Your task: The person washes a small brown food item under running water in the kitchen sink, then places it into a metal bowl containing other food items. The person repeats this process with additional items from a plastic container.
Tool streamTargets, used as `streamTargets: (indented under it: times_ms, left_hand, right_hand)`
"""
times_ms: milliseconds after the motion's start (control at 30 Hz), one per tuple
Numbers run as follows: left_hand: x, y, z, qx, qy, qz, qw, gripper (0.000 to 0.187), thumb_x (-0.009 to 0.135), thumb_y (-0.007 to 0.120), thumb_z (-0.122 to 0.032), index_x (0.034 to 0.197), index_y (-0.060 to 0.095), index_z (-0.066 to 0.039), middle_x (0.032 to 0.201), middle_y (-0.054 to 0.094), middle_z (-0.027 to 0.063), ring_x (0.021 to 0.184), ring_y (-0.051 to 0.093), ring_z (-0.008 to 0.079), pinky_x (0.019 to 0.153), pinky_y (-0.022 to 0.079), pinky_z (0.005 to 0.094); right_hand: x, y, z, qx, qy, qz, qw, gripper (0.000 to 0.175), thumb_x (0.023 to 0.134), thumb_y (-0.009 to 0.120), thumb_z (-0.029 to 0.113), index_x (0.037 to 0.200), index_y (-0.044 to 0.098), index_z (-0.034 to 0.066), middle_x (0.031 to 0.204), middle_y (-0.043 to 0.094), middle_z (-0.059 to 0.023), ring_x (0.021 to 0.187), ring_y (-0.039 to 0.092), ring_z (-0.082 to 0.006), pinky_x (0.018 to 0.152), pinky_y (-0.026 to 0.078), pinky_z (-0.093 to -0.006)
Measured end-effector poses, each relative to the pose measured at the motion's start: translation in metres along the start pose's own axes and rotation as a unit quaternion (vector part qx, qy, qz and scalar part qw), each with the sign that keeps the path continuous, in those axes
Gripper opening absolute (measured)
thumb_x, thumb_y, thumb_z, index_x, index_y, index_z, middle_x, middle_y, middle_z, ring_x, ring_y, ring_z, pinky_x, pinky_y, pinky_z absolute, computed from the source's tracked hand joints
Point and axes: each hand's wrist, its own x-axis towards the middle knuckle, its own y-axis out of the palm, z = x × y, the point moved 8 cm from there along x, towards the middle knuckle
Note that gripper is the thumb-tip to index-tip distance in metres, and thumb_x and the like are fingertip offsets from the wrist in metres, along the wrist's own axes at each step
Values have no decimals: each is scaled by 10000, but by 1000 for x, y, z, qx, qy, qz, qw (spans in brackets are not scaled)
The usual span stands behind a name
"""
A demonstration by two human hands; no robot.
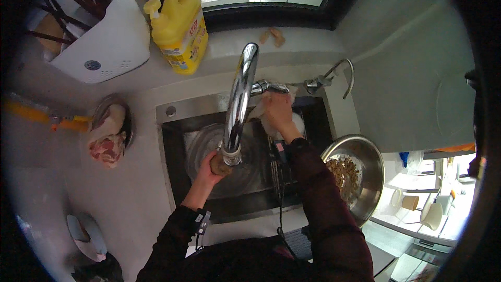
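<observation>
Under the outlet of the chrome faucet (238,98), my left hand (208,170) grips a brown, roundish lump (220,165), perhaps a root vegetable. Below it is the stainless-steel sink (242,205), its basin floor blurred by what looks like water. My right hand (278,111) is at the back of the sink, against the faucet lever (278,87). Its fingertips are hidden, so whether it grasps the lever cannot be told. Something white (298,123), possibly a cloth or bag, lies beneath that hand.
A metal bowl (373,176) with brown bits stands right of the sink. Raw meat (109,141) rests in a dish at left. A yellow pump jug (180,31) and a white chopstick holder (101,51) stand behind. A thin curved tap (349,74) rises at back right.
</observation>
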Motion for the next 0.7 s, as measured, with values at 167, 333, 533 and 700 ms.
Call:
streamTargets:
  times_ms: [167,333,533,700]
  left_hand:
    - [-12,6,-5,-3,4,-20,1000,342,836,540,-288,1112,529,-87,1082,578,77,975,555,263,775,469,439]
    - [-15,9,-8,2,22,-24,999,361,846,518,-320,1124,509,-90,1089,564,92,982,544,278,765,467,458]
    - [11,19,0,24,-3,62,998,333,864,467,-256,1149,511,-91,1101,570,93,992,553,276,830,461,451]
    - [18,18,15,-9,-38,85,996,349,866,458,-245,1151,499,-48,1102,562,128,987,552,295,842,460,460]
  right_hand:
    - [1,-40,-48,-149,61,-185,969,284,778,533,231,969,565,24,1083,544,-179,1002,513,-342,828,425,-464]
    - [-2,-59,-89,65,278,-77,955,302,795,500,268,905,560,-6,908,598,-218,865,568,-384,757,453,-458]
    - [-25,-208,-37,155,288,-211,921,321,826,458,304,883,514,-7,783,598,-224,750,569,-409,662,433,-471]
    - [-25,-371,55,247,115,-311,910,300,832,518,294,886,547,0,777,607,-199,734,606,-335,645,454,-405]
